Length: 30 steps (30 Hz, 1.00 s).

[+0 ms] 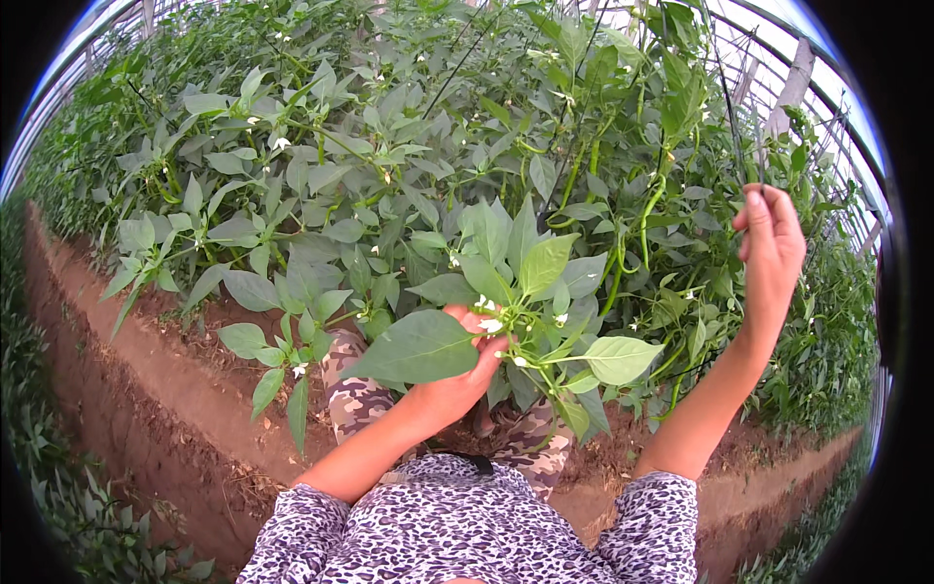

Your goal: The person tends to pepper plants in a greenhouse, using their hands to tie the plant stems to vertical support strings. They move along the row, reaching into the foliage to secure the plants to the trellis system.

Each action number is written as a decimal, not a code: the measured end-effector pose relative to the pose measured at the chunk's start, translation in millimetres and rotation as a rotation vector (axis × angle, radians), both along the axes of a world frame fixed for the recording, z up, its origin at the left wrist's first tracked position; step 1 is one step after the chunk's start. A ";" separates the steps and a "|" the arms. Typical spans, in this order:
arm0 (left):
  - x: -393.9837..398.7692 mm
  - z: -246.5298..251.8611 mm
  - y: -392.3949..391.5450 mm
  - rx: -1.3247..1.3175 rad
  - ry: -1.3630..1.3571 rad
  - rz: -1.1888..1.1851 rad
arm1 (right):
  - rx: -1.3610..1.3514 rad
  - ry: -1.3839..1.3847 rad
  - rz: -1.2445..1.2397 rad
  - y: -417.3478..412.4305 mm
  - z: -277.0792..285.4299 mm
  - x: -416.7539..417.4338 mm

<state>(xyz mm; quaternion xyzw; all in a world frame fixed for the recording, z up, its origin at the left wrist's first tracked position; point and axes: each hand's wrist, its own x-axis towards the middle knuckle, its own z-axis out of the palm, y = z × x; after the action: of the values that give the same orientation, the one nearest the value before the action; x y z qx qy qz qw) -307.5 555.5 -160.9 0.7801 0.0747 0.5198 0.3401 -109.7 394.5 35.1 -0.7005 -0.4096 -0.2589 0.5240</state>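
Note:
My left hand (463, 369) is closed around a leafy pepper branch (522, 321) in front of my body. White blossoms (490, 325) stand out at the branch tip, and a broad leaf (419, 348) covers part of that hand. Raised to the right, my right hand (775, 230) pinches a thin dark string (761, 157) between thumb and fingers. Beside it, more dark cord (726, 95) runs up toward the top of the view. Long green chili peppers (649, 219) hang from the plants between my two hands.
Dense pepper plants (350, 168) fill the space ahead, with several strings running up among them. Bare soil (146, 314) forms a path at the left. A post (792, 84) and curved greenhouse frame (839, 66) rise at the right. Low plants (95, 518) grow at lower left.

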 end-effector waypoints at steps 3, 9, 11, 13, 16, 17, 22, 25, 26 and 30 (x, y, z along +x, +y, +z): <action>21.4 7.8 21.4 0.184 -0.003 0.109 | 0.071 -0.557 -0.673 12.7 -27.3 -24.4; 44.5 44.5 37.3 0.051 -0.108 0.047 | -0.131 0.259 0.272 85.9 -72.5 -4.8; 52.3 48.0 41.2 -0.023 -0.106 0.007 | -0.088 0.311 0.381 118.1 -82.0 27.5; 60.0 48.7 47.5 -0.074 -0.116 -0.004 | 0.061 0.717 0.768 130.8 -71.9 16.5; 66.1 52.4 60.0 -0.243 -0.118 -0.060 | 0.205 0.717 0.982 142.6 -71.7 24.2; 68.6 55.3 62.7 -0.316 -0.115 -0.093 | 0.233 0.662 1.022 142.9 -73.9 33.1; 75.8 59.2 90.1 -0.402 -0.159 -0.063 | 0.192 0.548 0.971 115.5 -59.2 2.0; 87.4 65.8 99.2 -0.402 -0.156 -0.082 | 0.106 0.511 0.932 102.3 -55.9 6.6; 93.0 68.5 100.5 -0.430 -0.174 -0.106 | 0.079 0.480 0.917 101.6 -55.0 8.9; 121.8 89.6 98.9 -0.401 -0.042 -0.061 | -0.033 0.444 0.863 94.4 -51.6 10.4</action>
<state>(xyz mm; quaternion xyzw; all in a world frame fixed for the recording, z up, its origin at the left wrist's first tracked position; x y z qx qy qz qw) -185.7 654.4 -71.3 0.6877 0.1457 0.5003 0.5056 -99.3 488.9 -16.5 -0.5135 -0.5449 0.1444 0.6470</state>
